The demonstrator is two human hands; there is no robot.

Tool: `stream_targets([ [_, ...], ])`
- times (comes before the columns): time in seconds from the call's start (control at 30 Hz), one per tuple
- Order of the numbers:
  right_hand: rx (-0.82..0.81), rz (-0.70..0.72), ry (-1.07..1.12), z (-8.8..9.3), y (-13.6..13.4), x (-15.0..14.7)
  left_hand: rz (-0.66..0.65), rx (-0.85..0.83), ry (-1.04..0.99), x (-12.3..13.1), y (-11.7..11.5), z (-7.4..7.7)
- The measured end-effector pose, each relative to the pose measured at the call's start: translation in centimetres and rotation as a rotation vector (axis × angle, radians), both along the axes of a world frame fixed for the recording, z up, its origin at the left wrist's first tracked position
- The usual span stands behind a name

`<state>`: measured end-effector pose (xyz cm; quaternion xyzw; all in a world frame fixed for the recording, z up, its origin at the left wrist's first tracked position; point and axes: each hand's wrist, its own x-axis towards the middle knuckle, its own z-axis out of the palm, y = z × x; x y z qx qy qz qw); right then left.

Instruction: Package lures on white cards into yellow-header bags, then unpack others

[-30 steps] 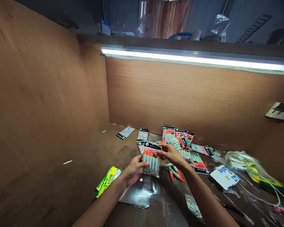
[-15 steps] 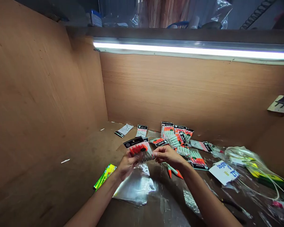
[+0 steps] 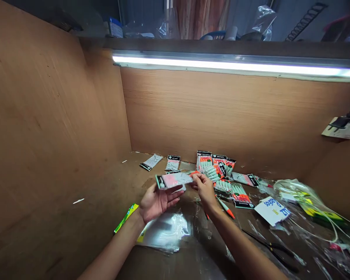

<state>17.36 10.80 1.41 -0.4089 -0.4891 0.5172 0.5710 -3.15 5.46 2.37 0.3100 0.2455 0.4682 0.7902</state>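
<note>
Right hand (image 3: 204, 187) pinches the end of one filled packet (image 3: 175, 180), centre bench, laid across the flat, wide-open left hand (image 3: 159, 200); finished pile (image 3: 218, 171) at 2 o'clock; loose float (image 3: 227, 209) and empty sleeves (image 3: 166, 233) at 6 o'clock look unpacked.

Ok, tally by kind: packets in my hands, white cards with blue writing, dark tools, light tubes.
Float packet, held by right hand: 1
White card: 1
Dark tool: 1
Light tube: 1
Total: 4
</note>
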Motion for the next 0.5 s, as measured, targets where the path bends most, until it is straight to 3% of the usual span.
stream_targets([
  [0.07,0.115,-0.038,-0.092,0.1,-0.1,0.2,-0.027,-0.064,-0.07,0.0,0.1,0.2],
  [0.13,0.253,-0.026,-0.27,0.4,-0.3,0.5,0.03,-0.127,-0.056,0.1,0.4,0.0],
  [0.27,0.405,0.033,-0.577,0.7,-0.9,0.8,0.401,-0.211,0.156,0.3,1.3,-1.7],
  [0.37,0.463,-0.015,-0.714,0.8,-1.3,0.7,0.542,-0.142,0.232,0.6,1.6,-2.7],
  [0.43,0.469,-0.065,-0.756,0.8,-1.3,0.7,0.533,-0.046,0.301,0.9,1.4,-2.8],
  [0.5,0.367,-0.073,-0.654,0.7,-0.9,1.0,0.517,0.042,0.38,1.3,1.2,-2.6],
])
